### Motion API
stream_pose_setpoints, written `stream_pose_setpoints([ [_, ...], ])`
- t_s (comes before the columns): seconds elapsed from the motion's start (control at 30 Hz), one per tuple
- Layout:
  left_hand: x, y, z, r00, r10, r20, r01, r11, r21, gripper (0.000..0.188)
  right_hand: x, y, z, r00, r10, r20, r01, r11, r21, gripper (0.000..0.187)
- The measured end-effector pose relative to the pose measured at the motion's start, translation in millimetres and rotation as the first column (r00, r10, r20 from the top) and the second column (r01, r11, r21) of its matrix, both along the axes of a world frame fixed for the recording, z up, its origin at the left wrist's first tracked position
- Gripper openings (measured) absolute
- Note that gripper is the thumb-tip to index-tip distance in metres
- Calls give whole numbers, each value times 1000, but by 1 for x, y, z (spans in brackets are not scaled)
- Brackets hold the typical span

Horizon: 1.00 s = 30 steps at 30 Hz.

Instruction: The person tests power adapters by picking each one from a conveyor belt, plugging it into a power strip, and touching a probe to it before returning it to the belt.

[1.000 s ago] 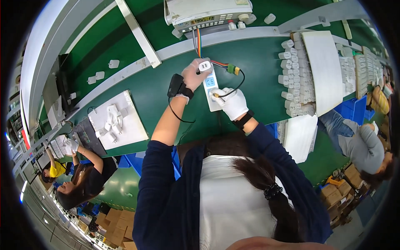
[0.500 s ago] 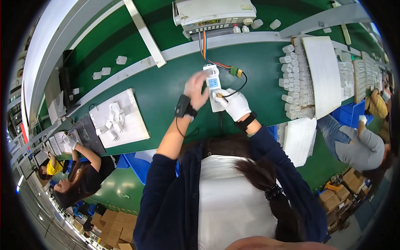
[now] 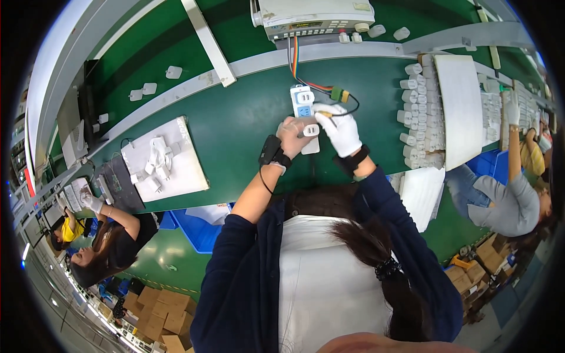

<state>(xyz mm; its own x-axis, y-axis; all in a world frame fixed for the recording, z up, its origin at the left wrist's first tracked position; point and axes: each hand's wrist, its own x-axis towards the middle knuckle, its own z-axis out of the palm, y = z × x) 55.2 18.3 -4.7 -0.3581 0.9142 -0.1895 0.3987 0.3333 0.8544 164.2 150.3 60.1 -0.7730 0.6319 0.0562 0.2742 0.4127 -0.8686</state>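
Observation:
A white power strip (image 3: 297, 108) with a blue socket face lies upright in front of me on the green bench. One white charger block (image 3: 304, 97) sits at its far end. Lower down, the fingers of my left hand (image 3: 291, 138) close round a second white charger (image 3: 311, 130) with two ports, at the strip's near part; whether it is plugged in I cannot tell. My right hand (image 3: 342, 132), in a white glove, pinches a cable plug (image 3: 325, 113) with a brass-coloured end, just above that charger. Its black cable loops up to a green and yellow connector (image 3: 339, 94).
A bench meter (image 3: 315, 26) stands on the shelf behind, its coloured wires running to the connector. Rows of white chargers (image 3: 412, 117) and a white board (image 3: 459, 112) are at right. On the left, a white pad (image 3: 191, 167) carries more chargers. Other people work at both sides.
My left hand has come down from the strip's far end to the near charger and closed on it. My right hand has shifted up and right with the plug, off that charger.

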Motion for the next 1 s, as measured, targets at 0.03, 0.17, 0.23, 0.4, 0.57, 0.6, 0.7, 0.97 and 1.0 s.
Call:
stream_pose_setpoints([
  [0.03, 2, -4, 0, 998, 56, -11, -54, 995, 86, 44, -5, 6, -7, 1000, -14, -6, 14, 997, -74, 15],
  [0.17, -22, -3, 4, 826, 289, 484, -402, 903, 148, 47, -17, 23, -28, 999, -33, -31, 24, 968, -248, 18],
  [0.23, -53, 4, 16, 702, 287, 652, -474, 871, 127, 50, -22, 29, -34, 996, -19, -90, -7, 961, -275, 19],
  [0.4, -170, 49, -20, 840, 450, -304, -378, 886, 268, 45, -34, 26, -28, 987, 27, 161, -44, 994, 98, 17],
  [0.57, -250, 104, -24, 824, 144, -549, -230, 969, -90, 44, -38, 25, -23, 980, 39, 194, -96, 950, 296, 14],
  [0.6, -255, 112, -25, 813, 59, -580, -205, 960, -189, 44, -36, 26, -23, 982, 40, 182, -83, 968, 235, 12],
  [0.7, -268, 106, -25, 730, 16, -683, -199, 961, -190, 42, -41, 23, -26, 980, 61, 192, -110, 959, 260, 10],
  [0.97, -328, 26, 0, 497, -436, -751, -329, 706, -627, 38, -34, 24, -31, 956, 55, 287, -174, 896, 409, 13],
  [1.0, -340, 2, -15, 495, -431, -755, -336, 706, -623, 38, -36, 23, -32, 954, 71, 290, -183, 907, 380, 12],
])
